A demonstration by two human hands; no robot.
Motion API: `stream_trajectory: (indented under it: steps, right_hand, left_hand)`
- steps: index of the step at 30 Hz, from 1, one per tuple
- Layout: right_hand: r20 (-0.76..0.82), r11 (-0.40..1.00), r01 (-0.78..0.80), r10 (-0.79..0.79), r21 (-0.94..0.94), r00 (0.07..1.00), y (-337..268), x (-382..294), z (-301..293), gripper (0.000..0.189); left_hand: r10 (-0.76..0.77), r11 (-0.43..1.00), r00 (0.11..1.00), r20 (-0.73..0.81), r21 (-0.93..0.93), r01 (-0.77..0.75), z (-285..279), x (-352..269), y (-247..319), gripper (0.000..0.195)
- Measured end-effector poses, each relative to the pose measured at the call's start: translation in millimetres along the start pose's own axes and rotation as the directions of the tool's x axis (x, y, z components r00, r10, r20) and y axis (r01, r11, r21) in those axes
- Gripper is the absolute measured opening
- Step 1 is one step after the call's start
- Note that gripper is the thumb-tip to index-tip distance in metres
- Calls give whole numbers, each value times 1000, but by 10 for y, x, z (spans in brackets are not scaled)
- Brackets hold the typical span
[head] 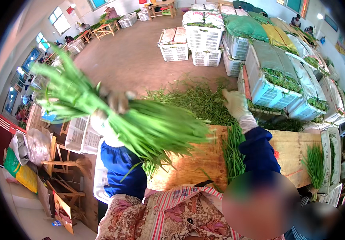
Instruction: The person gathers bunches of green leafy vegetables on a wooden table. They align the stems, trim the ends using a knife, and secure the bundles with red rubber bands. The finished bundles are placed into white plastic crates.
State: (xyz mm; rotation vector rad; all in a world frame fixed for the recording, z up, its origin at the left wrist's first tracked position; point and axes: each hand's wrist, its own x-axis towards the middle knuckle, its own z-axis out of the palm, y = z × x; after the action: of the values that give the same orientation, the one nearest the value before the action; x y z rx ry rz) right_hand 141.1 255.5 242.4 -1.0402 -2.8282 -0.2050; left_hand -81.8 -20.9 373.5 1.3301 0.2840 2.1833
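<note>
My left hand (116, 103), blurred by movement, grips a thick bunch of green chives or similar long leaves (160, 127) in the air. The bunch slants across the left half of the board, its leaves fanned at both ends. On my right hand (237, 105) is a pale glove; it reaches past the table's far edge, with its fingertips at a heap of loose green leaves (196, 97). Whether those fingers hold anything is unclear. Below my right forearm, a strip of long green leaves (234, 151) lies across the wooden tabletop (198, 163).
Stacked white plastic crates (204, 37) of greens, many under cloth covers, fill the far right. Another bunch (313, 165) stands out at the table's right end, near a checked sleeve (305, 200). A broom (80, 165) and wooden stands are at left. Blurred discs hide the lower right.
</note>
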Motion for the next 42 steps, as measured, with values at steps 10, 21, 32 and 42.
stream_trajectory:
  steps: [10, 21, 32, 42]
  right_hand:
    - [-518, 376, 564, -224, 735, 825, -944, -9, -1271, 101]
    - [-281, -550, 516, 457, 656, 844, -218, 306, -227, 26]
    - [-239, -646, 568, 527, 511, 815, 405, -528, -1105, 29]
    - [-312, -638, 607, 523, 473, 793, 368, -636, -1056, 45]
  left_hand:
    - [-293, 792, 898, -327, 444, 420, 594, 401, -1075, 34]
    - [-729, 320, 671, 136, 934, 158, 988, 702, -1122, 65]
    - [-171, 412, 979, -107, 895, 170, -91, -279, -954, 42]
    - [-411, 188, 855, 315, 947, -259, 99, -50, -1158, 32]
